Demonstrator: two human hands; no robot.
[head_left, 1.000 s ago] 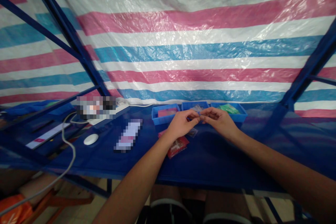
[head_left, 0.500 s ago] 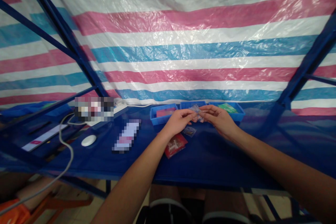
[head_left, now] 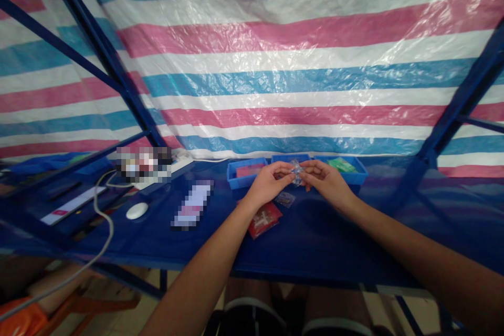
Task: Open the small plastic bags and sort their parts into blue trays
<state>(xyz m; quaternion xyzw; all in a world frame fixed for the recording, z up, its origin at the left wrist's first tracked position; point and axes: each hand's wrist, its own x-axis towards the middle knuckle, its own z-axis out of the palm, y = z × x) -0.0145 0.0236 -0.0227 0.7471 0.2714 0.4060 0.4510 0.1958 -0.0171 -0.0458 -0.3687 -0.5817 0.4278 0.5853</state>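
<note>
Between my two hands is a small clear plastic bag (head_left: 296, 172), crinkled and shiny; its contents are too small to make out. My left hand (head_left: 271, 182) pinches its left side with thumb and fingers. From the other side my right hand (head_left: 325, 181) pinches it too. Just below them on the blue table (head_left: 331, 244) lies another small clear bag (head_left: 285, 199) with something dark inside. Beside my left wrist is a red packet (head_left: 264, 219) under a clear bag with pale pieces.
Behind my hands stand a blue bin with red packets (head_left: 233, 181), a middle blue bin (head_left: 289, 158) and a blue bin with green packets (head_left: 356, 176). Leftward lie a blurred-out phone-like object (head_left: 192, 205), a white oval object (head_left: 137, 211) and a cable (head_left: 108, 226). Striped sheeting (head_left: 295, 84) hangs behind.
My hands have drawn slightly level around the clear bag, which now shows more between the fingertips. The whole view has shifted a little; the things on the table stay put.
</note>
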